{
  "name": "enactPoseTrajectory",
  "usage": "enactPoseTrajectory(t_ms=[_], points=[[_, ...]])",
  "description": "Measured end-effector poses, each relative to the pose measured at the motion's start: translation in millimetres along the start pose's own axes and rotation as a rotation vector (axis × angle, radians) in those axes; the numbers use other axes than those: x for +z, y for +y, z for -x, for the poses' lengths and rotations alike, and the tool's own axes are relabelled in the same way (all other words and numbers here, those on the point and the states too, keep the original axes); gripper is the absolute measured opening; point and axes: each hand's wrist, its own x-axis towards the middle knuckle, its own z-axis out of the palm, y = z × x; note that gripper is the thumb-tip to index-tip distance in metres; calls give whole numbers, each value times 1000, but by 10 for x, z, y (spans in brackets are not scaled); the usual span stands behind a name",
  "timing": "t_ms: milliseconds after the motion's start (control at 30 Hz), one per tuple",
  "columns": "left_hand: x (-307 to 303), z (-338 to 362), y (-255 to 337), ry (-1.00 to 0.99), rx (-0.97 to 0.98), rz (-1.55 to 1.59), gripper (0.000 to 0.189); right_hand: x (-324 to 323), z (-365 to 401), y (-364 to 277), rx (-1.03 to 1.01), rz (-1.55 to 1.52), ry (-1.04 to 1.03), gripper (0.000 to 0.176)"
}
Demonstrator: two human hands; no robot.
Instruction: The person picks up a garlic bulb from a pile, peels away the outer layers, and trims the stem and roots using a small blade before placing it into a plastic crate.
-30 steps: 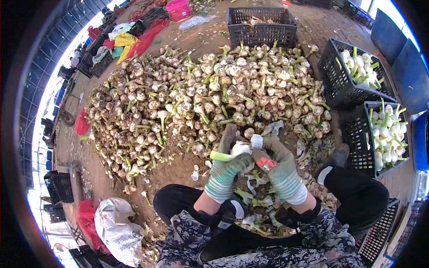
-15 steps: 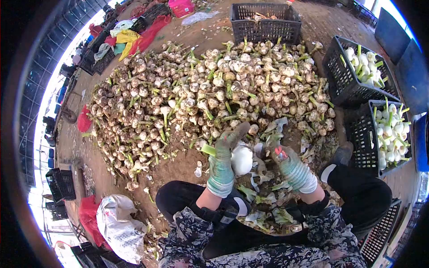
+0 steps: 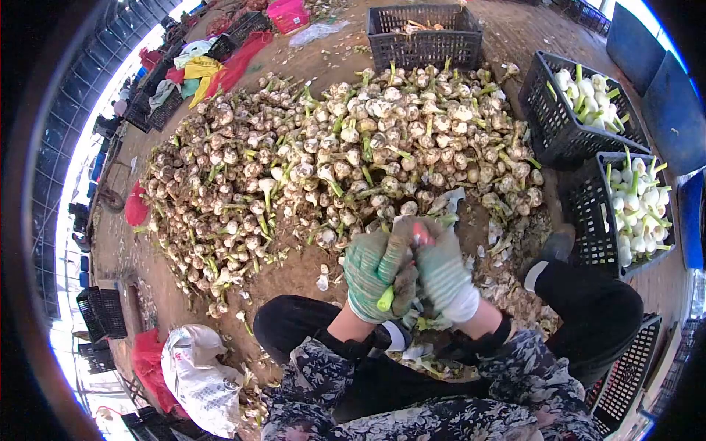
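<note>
Both my hands, in dirty green-and-white work gloves, are together in front of my lap. My left hand point(image 3: 370, 270) is closed around a garlic bulb. Only its green cut stem point(image 3: 386, 298) shows, sticking out below the fingers; the bulb itself is hidden by the glove. My right hand point(image 3: 446, 275) is closed and touches the left at the fingertips. A small red thing point(image 3: 421, 234) shows at its fingers, too little of it to name. Just beyond my hands lies a large heap of unpeeled garlic point(image 3: 353, 154) with soil on the bulbs.
To the right, one black crate point(image 3: 548, 125) and a nearer black crate point(image 3: 588, 220) hold clean white garlic. Behind the heap stands another black crate point(image 3: 423, 55) with a few scraps in it. A white sack point(image 3: 198, 375) lies at my left. Peeled skins litter the ground.
My hands have come together from apart. The white peeled bulb in my left hand has turned, so its stem now points down toward me and the bulb is covered. The view has shifted slightly.
</note>
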Motion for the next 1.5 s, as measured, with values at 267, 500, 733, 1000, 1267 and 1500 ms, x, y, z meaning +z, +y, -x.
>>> enactPoseTrajectory(t_ms=[267, 500, 733, 1000, 1267, 1500], points=[[75, 169, 9, 74, -525, 690, 44, -413, -61, 303, 523, -780, -27, 26], [108, -73, -47, 126, -308, 568, 50, -387, 120, -221, -84, -151, -249, 38], [212, -4, -86, 318, -1173, 1193, 51, -329, 177, -57, -140, -189, -137, 39], [140, -63, 50, 395, -921, 1364, 51, -425, -140, 161, 256, -231, -101, 32], [98, -116, 123, 310, -919, 1253, 51, -375, 25, -241, 96, -212, -441, 43], [207, -38, 17, 315, -927, 1193, 51, -467, 59, -231, 367, -558, -394, 38]])
